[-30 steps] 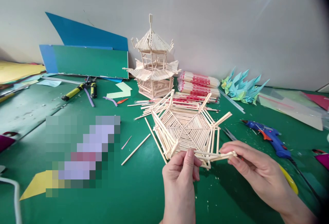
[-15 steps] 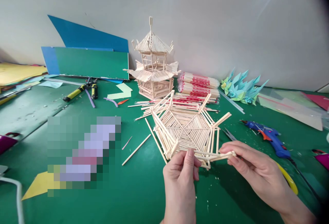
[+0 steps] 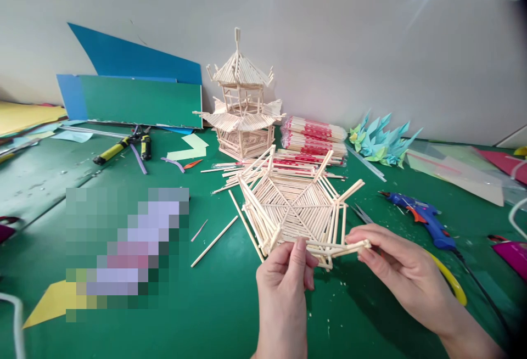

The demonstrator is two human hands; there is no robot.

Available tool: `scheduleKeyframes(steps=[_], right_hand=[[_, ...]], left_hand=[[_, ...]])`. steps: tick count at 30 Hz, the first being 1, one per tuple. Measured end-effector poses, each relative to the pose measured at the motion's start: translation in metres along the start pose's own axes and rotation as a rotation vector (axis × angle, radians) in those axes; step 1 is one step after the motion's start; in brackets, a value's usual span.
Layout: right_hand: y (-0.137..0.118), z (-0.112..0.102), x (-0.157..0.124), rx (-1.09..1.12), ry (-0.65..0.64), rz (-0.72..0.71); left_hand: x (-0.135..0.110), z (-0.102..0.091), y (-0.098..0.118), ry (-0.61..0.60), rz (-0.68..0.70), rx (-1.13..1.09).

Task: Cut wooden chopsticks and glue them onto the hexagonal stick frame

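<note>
In front of me lies a six-sided frame of wooden sticks, with a slatted floor and paired sticks jutting out at its corners. My left hand is closed in a pinch, thumb on top, around the left part of some thin wooden sticks at the frame's near side. At the right end of these sticks, the fingertips of my right hand pinch close to their joined tip. Whether these sticks are fixed to the frame I cannot tell. Behind stands a two-tiered stick pagoda, upright.
A blue glue gun lies to the right, its cord trailing forward. Scissors with a yellow handle lie partly under my right hand. Packed stick bundles and blue paper folds sit at the back; pliers lie at the left.
The whole view has shifted a little, so things appear slightly farther left. Both hands keep the same grip on the sticks, and the frame looks unchanged.
</note>
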State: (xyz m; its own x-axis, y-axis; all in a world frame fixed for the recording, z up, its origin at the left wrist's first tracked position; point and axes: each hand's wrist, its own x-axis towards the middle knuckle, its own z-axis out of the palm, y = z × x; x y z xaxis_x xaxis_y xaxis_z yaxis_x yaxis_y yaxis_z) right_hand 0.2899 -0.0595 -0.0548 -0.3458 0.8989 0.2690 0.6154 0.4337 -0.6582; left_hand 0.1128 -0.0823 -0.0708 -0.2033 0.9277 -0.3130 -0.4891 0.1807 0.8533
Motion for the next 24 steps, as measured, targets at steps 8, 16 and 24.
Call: scheduleKeyframes(steps=[8,16,24], right_hand=[[-0.041,-0.005,0.015,-0.290,0.154,-0.232],[-0.086,0.013,0.058,-0.395,-0.129,-0.325],[-0.088,0.026,0.072,-0.530,-0.338,-0.242]], left_hand=[[-0.002,-0.002,0.000,-0.030,0.005,-0.032],[-0.004,-0.007,0.002,-0.109,0.014,0.038],[-0.007,-0.038,0.003,0.071,0.294,0.201]])
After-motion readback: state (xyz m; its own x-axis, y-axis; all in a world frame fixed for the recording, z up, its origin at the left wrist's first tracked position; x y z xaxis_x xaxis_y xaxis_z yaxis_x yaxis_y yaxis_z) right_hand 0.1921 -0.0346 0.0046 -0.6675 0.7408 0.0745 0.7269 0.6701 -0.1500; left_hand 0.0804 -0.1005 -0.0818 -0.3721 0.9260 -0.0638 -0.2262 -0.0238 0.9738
